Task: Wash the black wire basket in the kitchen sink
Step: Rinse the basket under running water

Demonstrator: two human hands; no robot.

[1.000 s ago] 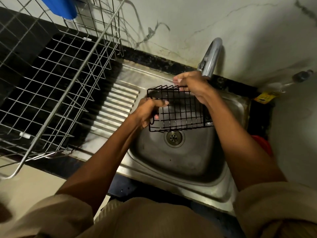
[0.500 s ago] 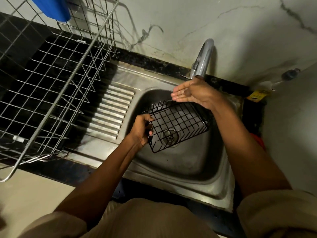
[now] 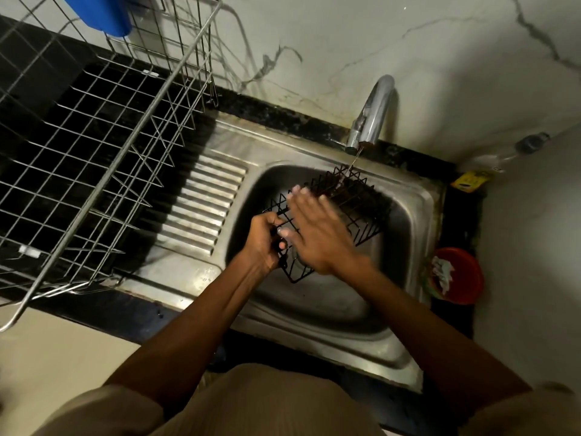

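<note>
Head view, the only 1. The right hand (image 3: 317,234) is smeared by motion blur, so its fingertips are hard to make out; it lies flat with straight fingers spread across the top of the black wire basket (image 3: 361,209), hiding the basket's middle. The basket's near-left corner is covered by the left hand (image 3: 263,243), whose fingers are curled round the wire rim there, gripping it. Whether the right palm presses the wires or only skims them cannot be told.

The basket is held tilted over the bowl of the sink (image 3: 405,313), its far corner raised toward the back rim, just under the spout of the tap (image 3: 372,114). A thin stream of water (image 3: 354,159) falls from the spout onto that far corner. The drain is hidden behind the hands and basket.

Both forearms reach in from the near edge, the left from the lower left, the right from the lower right, crossing above the sink's front rim.

On the counter left of the sink stands a steel dish rack (image 3: 103,158), cut off by the left edge; a blue object (image 3: 100,14) at its far side is cut off at the top. A red bowl (image 3: 459,275) sits at the sink's right edge.
</note>
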